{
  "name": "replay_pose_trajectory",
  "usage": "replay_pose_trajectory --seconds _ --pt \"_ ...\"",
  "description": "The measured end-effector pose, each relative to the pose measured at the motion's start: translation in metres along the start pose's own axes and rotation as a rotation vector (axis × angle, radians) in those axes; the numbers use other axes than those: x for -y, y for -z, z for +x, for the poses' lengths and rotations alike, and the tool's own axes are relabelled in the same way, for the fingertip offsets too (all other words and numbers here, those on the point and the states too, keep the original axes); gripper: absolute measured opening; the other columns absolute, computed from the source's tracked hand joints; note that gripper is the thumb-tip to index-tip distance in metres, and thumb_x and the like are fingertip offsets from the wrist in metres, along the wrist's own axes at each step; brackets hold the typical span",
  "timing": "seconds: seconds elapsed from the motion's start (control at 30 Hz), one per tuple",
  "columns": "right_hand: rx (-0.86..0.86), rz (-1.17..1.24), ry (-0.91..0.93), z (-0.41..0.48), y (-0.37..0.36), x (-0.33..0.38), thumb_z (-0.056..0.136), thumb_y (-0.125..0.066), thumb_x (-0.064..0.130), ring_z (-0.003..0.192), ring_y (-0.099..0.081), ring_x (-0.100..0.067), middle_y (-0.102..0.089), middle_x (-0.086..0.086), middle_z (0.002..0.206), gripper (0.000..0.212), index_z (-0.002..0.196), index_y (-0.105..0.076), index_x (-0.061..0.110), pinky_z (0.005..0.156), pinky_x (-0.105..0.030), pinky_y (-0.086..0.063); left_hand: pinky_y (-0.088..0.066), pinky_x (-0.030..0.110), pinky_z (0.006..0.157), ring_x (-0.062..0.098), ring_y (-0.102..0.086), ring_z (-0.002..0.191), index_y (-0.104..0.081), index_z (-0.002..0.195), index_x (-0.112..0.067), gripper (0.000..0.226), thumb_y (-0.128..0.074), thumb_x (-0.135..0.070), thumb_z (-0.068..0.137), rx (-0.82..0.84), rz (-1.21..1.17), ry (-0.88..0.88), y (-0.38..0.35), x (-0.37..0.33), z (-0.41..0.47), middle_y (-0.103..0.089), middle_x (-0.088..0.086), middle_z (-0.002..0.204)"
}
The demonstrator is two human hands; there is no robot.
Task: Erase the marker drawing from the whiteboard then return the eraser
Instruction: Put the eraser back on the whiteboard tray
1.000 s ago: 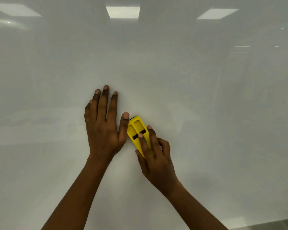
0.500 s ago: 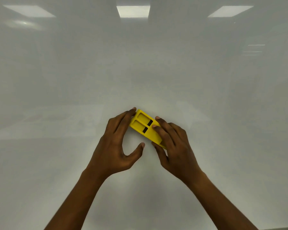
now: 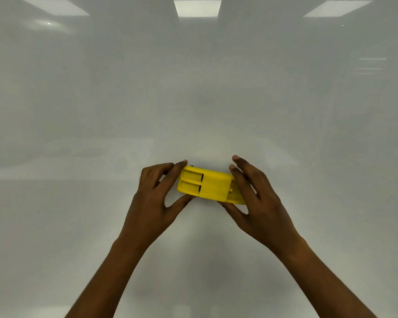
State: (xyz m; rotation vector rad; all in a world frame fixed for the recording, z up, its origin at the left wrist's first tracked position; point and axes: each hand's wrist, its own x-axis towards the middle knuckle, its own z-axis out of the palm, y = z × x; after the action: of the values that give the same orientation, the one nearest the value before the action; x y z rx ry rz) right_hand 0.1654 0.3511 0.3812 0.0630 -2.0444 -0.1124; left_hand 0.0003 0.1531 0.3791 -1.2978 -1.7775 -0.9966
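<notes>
A yellow plastic eraser [image 3: 207, 185] lies nearly level against the whiteboard [image 3: 198, 99], near the middle of the view. My left hand [image 3: 155, 198] pinches its left end between thumb and fingers. My right hand [image 3: 255, 196] holds its right end, thumb under and fingers over, covering that end. No marker drawing shows on the white surface around the eraser.
The glossy board fills the whole view and reflects ceiling lights [image 3: 197, 8] along its top. Both bare forearms come up from the bottom edge.
The eraser has turned from steeply tilted to almost level. My left hand went from flat on the board to gripping the eraser's left end; my right hand slid to the right end.
</notes>
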Motion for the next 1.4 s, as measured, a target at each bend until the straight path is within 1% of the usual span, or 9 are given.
replay_pose_trajectory --seconds 0.1,0.2,0.4,0.7,0.83,1.03,1.13,1.2,1.4 --pt "0.013 -0.04 -0.028 -0.016 -0.01 0.002 0.092 -0.079 0.039 0.135 -0.054 -0.039 -0.049 -0.022 0.154 0.063 0.14 -0.061 0.003 0.106 -0.047 -0.053 -0.046 0.021 0.087 0.019 -0.051 0.122 -0.06 0.15 -0.011 0.069 -0.066 -0.051 0.095 0.005 0.015 0.01 -0.002 0.006 -0.02 -0.056 0.003 0.131" --pt "0.039 -0.12 -0.049 -0.034 -0.019 0.005 0.094 -0.074 0.051 0.126 -0.059 -0.038 -0.057 -0.019 0.147 0.062 0.139 -0.063 0.01 0.099 -0.051 -0.05 -0.048 0.025 0.086 0.02 -0.052 0.121 -0.059 0.151 -0.01 0.07 -0.066 -0.051 0.095 0.026 0.019 0.028 -0.008 0.011 -0.043 -0.054 0.002 0.132" --pt "0.123 -0.054 -0.11 -0.073 -0.038 0.021 0.097 -0.068 0.052 0.102 -0.059 -0.029 -0.062 -0.015 0.125 0.062 0.142 -0.061 0.009 0.079 -0.041 -0.055 -0.061 0.035 0.084 0.023 -0.055 0.122 -0.057 0.153 -0.01 0.07 -0.064 -0.052 0.097 0.109 -0.054 0.133 -0.019 0.018 -0.094 -0.056 0.008 0.134" --pt "0.303 0.1 -0.166 -0.142 -0.063 0.038 0.094 -0.071 0.035 0.108 -0.065 -0.03 -0.052 -0.012 0.134 0.057 0.139 -0.061 0.002 0.078 -0.036 -0.061 -0.065 0.04 0.081 0.027 -0.061 0.116 -0.056 0.154 -0.011 0.071 -0.064 -0.051 0.096 0.223 -0.082 0.277 -0.039 0.022 -0.172 -0.054 0.006 0.134" --pt "0.376 0.133 -0.206 -0.178 -0.077 0.047 0.095 -0.069 0.033 0.101 -0.068 -0.03 -0.049 -0.013 0.133 0.053 0.138 -0.062 0.002 0.075 -0.035 -0.061 -0.066 0.04 0.078 0.031 -0.064 0.112 -0.057 0.153 -0.01 0.072 -0.067 -0.051 0.095 0.28 -0.077 0.343 -0.052 0.023 -0.211 -0.059 0.014 0.133" --pt "0.475 0.164 -0.286 -0.238 -0.1 0.062 0.09 -0.08 0.026 0.089 -0.068 -0.03 -0.045 -0.012 0.126 0.054 0.135 -0.064 0.002 0.07 -0.035 -0.062 -0.067 0.04 0.078 0.032 -0.065 0.114 -0.055 0.155 -0.008 0.073 -0.082 -0.031 0.091 0.354 -0.175 0.482 -0.076 0.019 -0.27 -0.057 0.017 0.136" --pt "0.521 0.207 -0.374 -0.265 -0.112 0.069 0.087 -0.084 0.023 0.088 -0.068 -0.028 -0.044 -0.01 0.123 0.055 0.134 -0.064 0.001 0.071 -0.034 -0.061 -0.067 0.044 0.081 0.033 -0.067 0.116 -0.055 0.154 -0.006 0.073 -0.088 -0.017 0.09 0.393 -0.222 0.577 -0.089 0.016 -0.294 -0.055 0.019 0.138" --pt "0.548 0.253 -0.439 -0.28 -0.12 0.074 0.088 -0.083 0.021 0.088 -0.067 -0.029 -0.045 -0.01 0.121 0.054 0.134 -0.064 0.0 0.072 -0.035 -0.061 -0.067 0.045 0.084 0.033 -0.068 0.117 -0.055 0.153 -0.004 0.072 -0.088 -0.011 0.09 0.409 -0.256 0.646 -0.097 0.013 -0.309 -0.055 0.02 0.14" --pt "0.641 0.308 -0.562 -0.312 -0.137 0.09 0.085 -0.083 0.005 0.09 -0.068 -0.035 -0.058 -0.022 0.112 0.056 0.135 -0.062 -0.004 0.072 -0.04 -0.062 -0.065 0.039 0.089 0.032 -0.071 0.111 -0.055 0.151 0.0 0.067 -0.085 -0.004 0.091 0.456 -0.306 0.783 -0.116 0.011 -0.34 -0.055 0.022 0.143"
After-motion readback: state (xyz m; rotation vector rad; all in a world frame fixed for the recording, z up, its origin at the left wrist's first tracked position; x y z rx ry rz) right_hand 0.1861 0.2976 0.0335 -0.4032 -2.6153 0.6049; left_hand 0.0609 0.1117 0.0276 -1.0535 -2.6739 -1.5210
